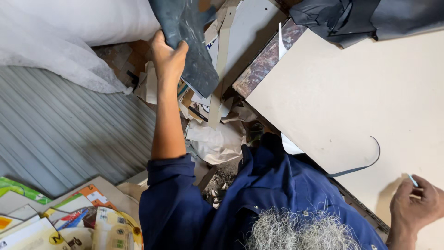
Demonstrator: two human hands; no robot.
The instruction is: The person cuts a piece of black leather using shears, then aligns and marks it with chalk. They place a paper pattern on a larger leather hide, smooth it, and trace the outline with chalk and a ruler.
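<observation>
In left hand (167, 58): dark sheet (187, 41).

Dark blue work shirt (259, 194) with sleeves rolled to the elbow.

You have one view, worn on your head, looking steeply down past your chest. It sits close: your left hand (167, 58) reaches up-frame, your right hand (415, 204) sits at the lower right on the table (351, 102).
</observation>
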